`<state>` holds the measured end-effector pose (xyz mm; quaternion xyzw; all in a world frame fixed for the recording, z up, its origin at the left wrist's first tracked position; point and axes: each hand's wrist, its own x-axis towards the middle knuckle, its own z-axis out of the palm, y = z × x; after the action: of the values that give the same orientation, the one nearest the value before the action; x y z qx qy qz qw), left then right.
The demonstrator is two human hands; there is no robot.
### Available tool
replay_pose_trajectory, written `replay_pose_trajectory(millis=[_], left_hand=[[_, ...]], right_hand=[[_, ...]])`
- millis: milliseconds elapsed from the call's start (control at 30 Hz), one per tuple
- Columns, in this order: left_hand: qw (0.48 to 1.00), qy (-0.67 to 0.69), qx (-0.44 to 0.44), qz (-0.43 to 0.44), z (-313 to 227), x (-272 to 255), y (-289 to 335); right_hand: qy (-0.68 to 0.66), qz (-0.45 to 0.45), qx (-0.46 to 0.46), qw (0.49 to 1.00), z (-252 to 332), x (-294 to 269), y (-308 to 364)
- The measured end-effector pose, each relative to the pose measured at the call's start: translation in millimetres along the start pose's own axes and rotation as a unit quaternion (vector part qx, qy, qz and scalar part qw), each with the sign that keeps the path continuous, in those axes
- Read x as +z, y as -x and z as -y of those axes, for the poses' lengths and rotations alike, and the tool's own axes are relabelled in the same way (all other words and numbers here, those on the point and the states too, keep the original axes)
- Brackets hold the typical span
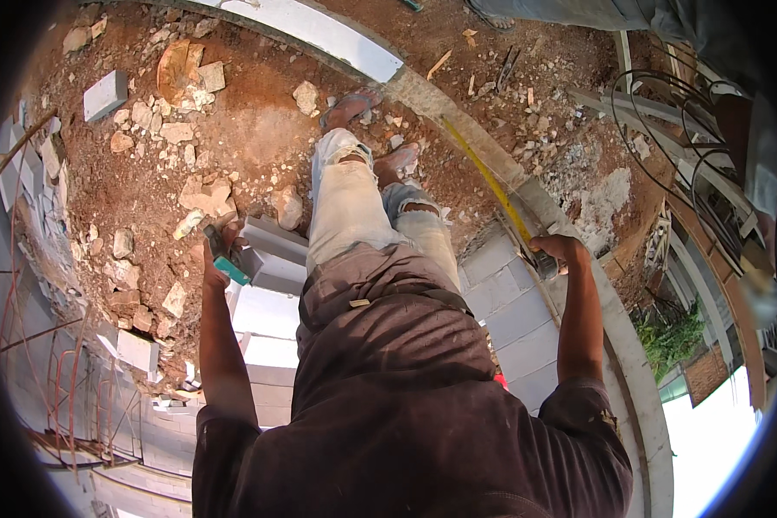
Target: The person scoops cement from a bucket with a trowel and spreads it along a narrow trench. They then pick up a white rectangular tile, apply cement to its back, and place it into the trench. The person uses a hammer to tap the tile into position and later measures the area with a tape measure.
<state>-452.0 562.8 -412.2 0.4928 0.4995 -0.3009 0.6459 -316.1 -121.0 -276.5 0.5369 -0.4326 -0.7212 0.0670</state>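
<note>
My right hand (563,249) is closed around a dark tape measure (545,264) at the right. Its yellow blade (489,177) runs out, away from me, along a low concrete ledge (462,129). At the left, my left hand (227,231) is closed on a tool with a teal and dark handle (231,270); its kind is not clear from here. Grey-white blocks (272,246) lie stacked just beside that hand. My legs in torn pale jeans stand between the hands, with sandalled feet on the soil.
Broken stones (207,197) and rubble cover the reddish soil at the left, with a loose white block (105,95) among them. Thin rusty rods (60,388) rise at the lower left. Black cables (691,112) and planks lie at the right, near another person's leg (578,10).
</note>
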Motion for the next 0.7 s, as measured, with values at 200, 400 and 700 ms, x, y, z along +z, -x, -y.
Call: replay_pose_trajectory(millis=[200, 400, 700], left_hand=[[0.997, -0.061, 0.056, 0.004, 13, 8, -14], [0.986, -0.162, 0.047, 0.013, -25, 71, -12], [0.98, -0.198, 0.002, 0.032, 4, 78, -44]], right_hand=[[0.031, 0.012, 0.009, 0.999, 1, -4, -27], [0.02, 0.073, 0.006, 0.997, 16, -9, -13], [-0.044, 0.092, -0.014, 0.995, 11, 27, -33]])
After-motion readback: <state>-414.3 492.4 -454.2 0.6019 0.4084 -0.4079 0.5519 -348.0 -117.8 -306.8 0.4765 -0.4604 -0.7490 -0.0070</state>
